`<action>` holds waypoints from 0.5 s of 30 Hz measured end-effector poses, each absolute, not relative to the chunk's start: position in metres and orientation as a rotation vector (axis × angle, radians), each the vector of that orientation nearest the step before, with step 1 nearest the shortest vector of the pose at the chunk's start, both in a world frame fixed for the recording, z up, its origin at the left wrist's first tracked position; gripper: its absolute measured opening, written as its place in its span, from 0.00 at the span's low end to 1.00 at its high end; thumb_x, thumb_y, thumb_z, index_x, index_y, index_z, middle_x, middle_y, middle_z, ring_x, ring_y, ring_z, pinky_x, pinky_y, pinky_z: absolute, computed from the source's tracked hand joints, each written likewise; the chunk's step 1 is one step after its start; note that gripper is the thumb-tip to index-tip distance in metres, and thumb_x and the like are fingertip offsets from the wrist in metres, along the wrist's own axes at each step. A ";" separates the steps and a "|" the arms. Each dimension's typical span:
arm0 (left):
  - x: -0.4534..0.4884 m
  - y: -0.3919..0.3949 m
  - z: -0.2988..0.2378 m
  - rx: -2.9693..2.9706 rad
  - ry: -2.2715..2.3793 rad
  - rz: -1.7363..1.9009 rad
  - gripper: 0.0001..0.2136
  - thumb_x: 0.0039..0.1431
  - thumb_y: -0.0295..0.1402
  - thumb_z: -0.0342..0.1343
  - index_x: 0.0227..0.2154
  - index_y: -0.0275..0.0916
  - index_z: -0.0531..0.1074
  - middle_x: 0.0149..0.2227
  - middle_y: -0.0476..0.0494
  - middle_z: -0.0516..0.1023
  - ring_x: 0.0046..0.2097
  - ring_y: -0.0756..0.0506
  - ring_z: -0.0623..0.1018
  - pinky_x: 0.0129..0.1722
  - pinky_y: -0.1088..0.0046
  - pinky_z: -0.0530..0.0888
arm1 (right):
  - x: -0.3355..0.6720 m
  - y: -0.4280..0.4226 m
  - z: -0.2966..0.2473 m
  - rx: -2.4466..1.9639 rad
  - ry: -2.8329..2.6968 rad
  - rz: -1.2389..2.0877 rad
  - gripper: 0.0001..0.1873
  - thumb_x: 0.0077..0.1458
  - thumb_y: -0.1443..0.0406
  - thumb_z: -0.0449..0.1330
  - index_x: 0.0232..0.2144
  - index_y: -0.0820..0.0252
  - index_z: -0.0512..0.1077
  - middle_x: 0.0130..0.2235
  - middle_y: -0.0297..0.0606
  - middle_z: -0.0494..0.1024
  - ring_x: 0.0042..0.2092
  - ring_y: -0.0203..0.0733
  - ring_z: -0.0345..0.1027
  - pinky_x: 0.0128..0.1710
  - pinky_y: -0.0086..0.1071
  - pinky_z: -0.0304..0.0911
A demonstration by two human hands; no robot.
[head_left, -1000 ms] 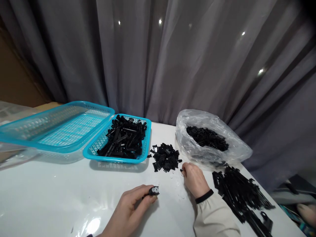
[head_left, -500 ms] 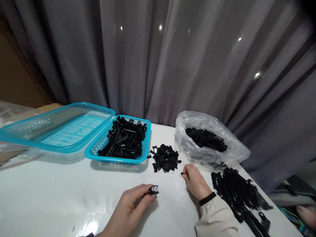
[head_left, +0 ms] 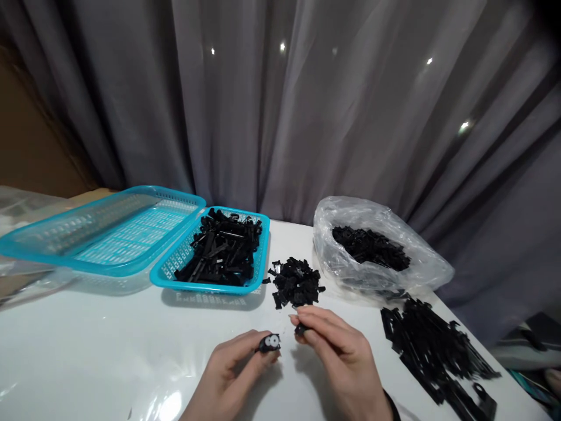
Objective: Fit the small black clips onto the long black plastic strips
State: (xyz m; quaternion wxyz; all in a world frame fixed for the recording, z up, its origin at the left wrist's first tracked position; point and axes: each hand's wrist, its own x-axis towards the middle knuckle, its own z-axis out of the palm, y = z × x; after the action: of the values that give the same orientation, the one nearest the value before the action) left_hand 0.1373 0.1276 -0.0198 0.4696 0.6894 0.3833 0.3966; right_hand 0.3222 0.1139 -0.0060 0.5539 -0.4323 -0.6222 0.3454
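My left hand pinches a black plastic part with two round white-looking holes on its end, low over the white table. My right hand holds a small black clip in its fingertips, a few centimetres to the right of that part. Just behind both hands lies a small heap of black clips.
A small turquoise basket holds long black parts. An empty larger turquoise basket sits to its left. A clear plastic bag of small black pieces is at the right, with a pile of long black strips in front. Grey curtain behind.
My right hand moved left from near the bag toward my left hand, carrying a small black clip. My left hand stayed almost still.
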 end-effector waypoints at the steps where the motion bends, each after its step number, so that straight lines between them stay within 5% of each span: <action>1: 0.137 0.128 -0.020 1.676 0.938 0.969 0.14 0.64 0.39 0.49 0.28 0.37 0.70 0.27 0.48 0.70 0.31 0.48 0.69 0.30 0.76 0.66 | 0.318 0.112 -0.006 -0.986 -1.458 0.821 0.13 0.60 0.66 0.54 0.41 0.54 0.78 0.46 0.43 0.75 0.44 0.43 0.72 0.39 0.31 0.74; 8: 0.137 0.129 -0.023 1.621 0.904 0.974 0.12 0.64 0.38 0.50 0.31 0.38 0.73 0.31 0.47 0.74 0.34 0.46 0.72 0.34 0.76 0.69 | 0.299 0.110 -0.015 -1.018 -1.293 0.902 0.15 0.47 0.73 0.63 0.37 0.51 0.80 0.40 0.37 0.80 0.44 0.44 0.73 0.47 0.33 0.69; 15: 0.134 0.128 -0.024 1.655 0.909 0.977 0.12 0.64 0.37 0.50 0.30 0.39 0.74 0.30 0.48 0.75 0.34 0.47 0.73 0.34 0.78 0.68 | 0.287 0.107 -0.007 -1.194 -1.005 1.141 0.14 0.39 0.66 0.69 0.33 0.57 0.81 0.38 0.40 0.81 0.44 0.50 0.74 0.50 0.41 0.68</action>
State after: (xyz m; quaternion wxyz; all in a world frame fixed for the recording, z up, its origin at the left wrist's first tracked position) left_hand 0.1340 0.1282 -0.0236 0.4863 0.6801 0.3738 0.4015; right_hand 0.2866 0.1069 -0.0075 0.5682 -0.5082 -0.4279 0.4856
